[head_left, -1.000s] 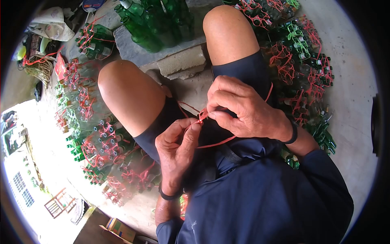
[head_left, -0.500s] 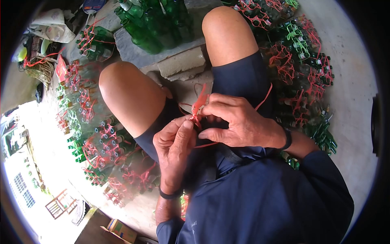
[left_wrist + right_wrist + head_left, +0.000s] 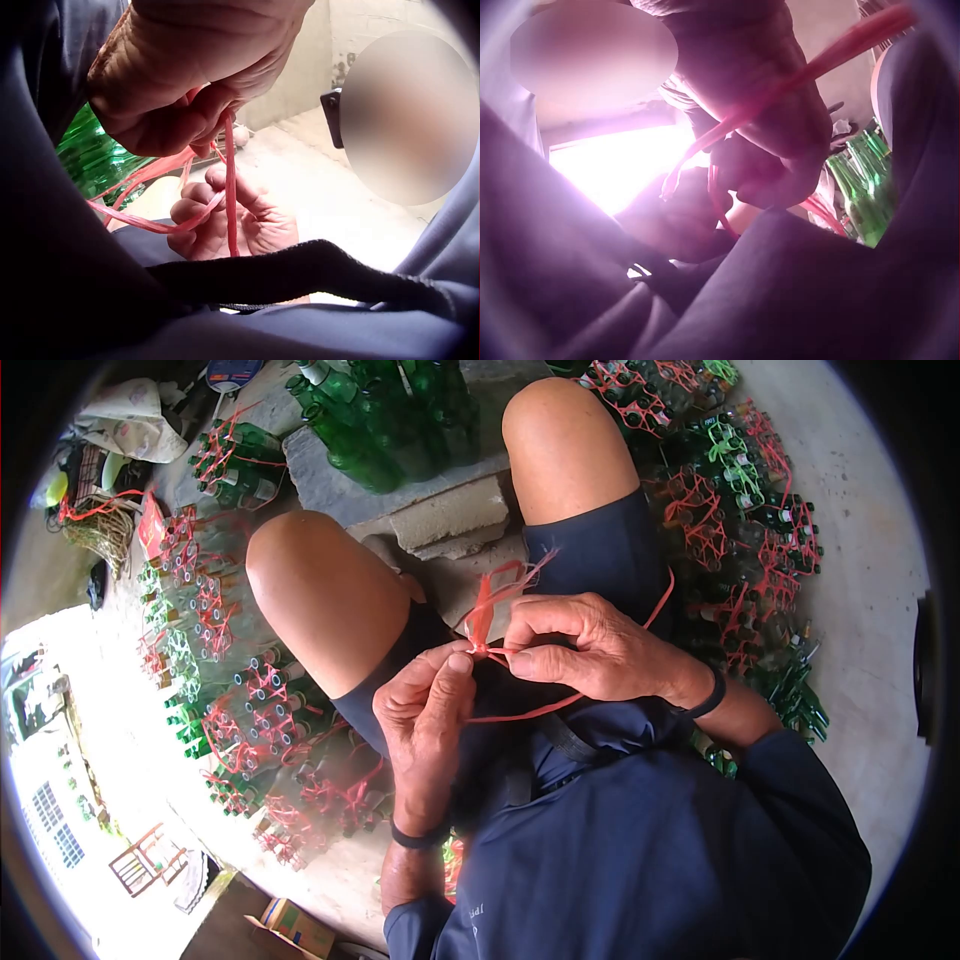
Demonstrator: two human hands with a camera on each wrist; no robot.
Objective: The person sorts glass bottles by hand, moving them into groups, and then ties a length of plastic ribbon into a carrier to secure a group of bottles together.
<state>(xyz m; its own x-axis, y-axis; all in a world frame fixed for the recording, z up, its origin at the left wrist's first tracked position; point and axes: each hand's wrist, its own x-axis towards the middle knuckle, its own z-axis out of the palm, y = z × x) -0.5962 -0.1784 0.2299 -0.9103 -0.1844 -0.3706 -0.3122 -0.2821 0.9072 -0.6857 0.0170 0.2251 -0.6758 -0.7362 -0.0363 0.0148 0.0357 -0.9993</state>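
Note:
Between the thighs, both hands work on a red plastic string (image 3: 480, 620) with a small knot in it. The left hand (image 3: 425, 705) pinches the string at the knot between thumb and index finger. Just to its right, the right hand (image 3: 600, 655) pinches a strand coming out of the knot. Above the knot, loops and a frayed end stick up. A longer strand of the string (image 3: 231, 180) hangs down between the hands in the left wrist view. In the right wrist view the string (image 3: 780, 86) crosses in front of the right hand (image 3: 757, 142).
Green glass bottles (image 3: 385, 435) stand on a stone slab (image 3: 330, 480) beyond the knees. Bundles of bottles tied with red and green string lie on the floor at left (image 3: 265, 700) and right (image 3: 740, 550). A cardboard box (image 3: 295, 928) sits at the lower left.
The right hand dipped and came back to pinch a strand beside the knot. Loops and a frayed end now stand up above the knot. The left hand kept its pinch, shifting slightly left.

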